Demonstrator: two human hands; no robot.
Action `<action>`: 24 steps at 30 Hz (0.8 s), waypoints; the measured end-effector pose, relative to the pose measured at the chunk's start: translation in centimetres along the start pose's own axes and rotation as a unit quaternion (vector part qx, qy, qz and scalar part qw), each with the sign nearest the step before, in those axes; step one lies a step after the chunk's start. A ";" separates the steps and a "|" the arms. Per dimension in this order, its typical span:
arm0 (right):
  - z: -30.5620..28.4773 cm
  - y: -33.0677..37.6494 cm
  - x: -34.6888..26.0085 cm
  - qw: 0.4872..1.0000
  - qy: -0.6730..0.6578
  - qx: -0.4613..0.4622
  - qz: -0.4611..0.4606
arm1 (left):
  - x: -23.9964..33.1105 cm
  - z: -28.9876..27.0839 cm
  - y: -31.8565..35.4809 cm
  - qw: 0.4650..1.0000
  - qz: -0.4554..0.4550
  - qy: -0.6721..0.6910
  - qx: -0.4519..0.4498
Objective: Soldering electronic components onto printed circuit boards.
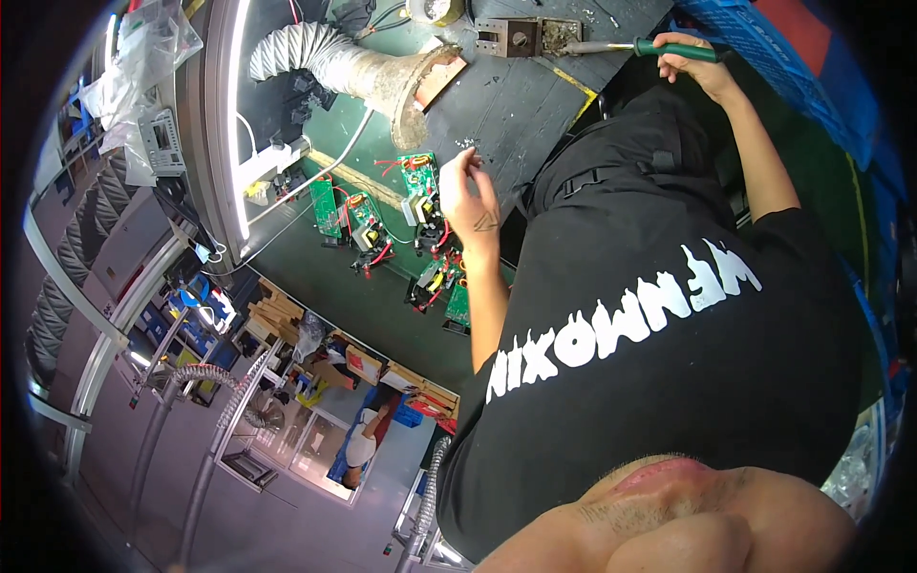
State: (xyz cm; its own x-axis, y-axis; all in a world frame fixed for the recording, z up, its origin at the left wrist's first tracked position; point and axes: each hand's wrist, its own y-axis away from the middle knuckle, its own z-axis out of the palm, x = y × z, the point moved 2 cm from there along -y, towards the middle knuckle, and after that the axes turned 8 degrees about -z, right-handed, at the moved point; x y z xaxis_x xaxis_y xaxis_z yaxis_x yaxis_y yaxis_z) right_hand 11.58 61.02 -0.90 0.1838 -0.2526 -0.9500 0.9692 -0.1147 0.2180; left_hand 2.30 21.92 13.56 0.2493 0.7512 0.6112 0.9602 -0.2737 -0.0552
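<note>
My right hand [690,65] is closed around the green handle of a soldering iron [669,48]. The iron's metal shaft reaches left to a small metal tray [561,38] of grey-brown residue, beside a dark metal block stand [507,38]. Lower and to the left, my left hand [469,196] hovers by the bench with its fingers bent together. Whatever its fingertips may pinch is too small to make out. Close to that hand lies a green circuit board [417,176] with red wires and yellow-topped parts. Another board [360,220] is further left, with several more around.
A flexible silver duct [310,53] ends in a wide, stained mouth [411,107] above the bench [501,110]. A bright tube light [236,124] runs along a metal post at left. Blue crates [774,72] stand at right. Another person [361,447] is in the background.
</note>
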 end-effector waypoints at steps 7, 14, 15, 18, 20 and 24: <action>0.7 0.5 0.2 0.994 -0.063 0.086 0.008 | 17.2 -10.1 -7.3 0.919 0.395 -0.004 0.022; 0.6 0.8 -0.1 0.998 -0.007 0.056 0.006 | 24.3 -12.8 -11.5 0.791 0.592 0.076 -0.135; 0.5 1.5 0.3 0.996 -0.024 0.082 0.006 | 24.3 -11.8 -11.8 0.758 0.626 0.090 -0.160; 2.0 0.4 -2.8 0.997 -0.043 0.063 0.002 | 25.4 -12.4 -11.3 0.748 0.631 0.078 -0.189; 1.5 0.3 -2.5 0.999 -0.025 0.021 -0.029 | 25.6 -11.9 -11.4 0.766 0.597 0.078 -0.226; 0.8 1.2 -1.1 0.998 0.032 -0.058 0.012 | 25.9 -11.5 -11.3 0.797 0.521 0.071 -0.299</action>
State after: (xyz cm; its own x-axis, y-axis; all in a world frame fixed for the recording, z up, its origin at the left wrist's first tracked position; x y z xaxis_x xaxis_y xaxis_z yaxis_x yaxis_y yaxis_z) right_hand 12.37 60.40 0.57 0.2145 -0.1908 -0.9579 0.9760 0.0046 0.2176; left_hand -3.56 37.60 39.07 0.8140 -0.1340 0.5652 0.0006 -0.9728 -0.2315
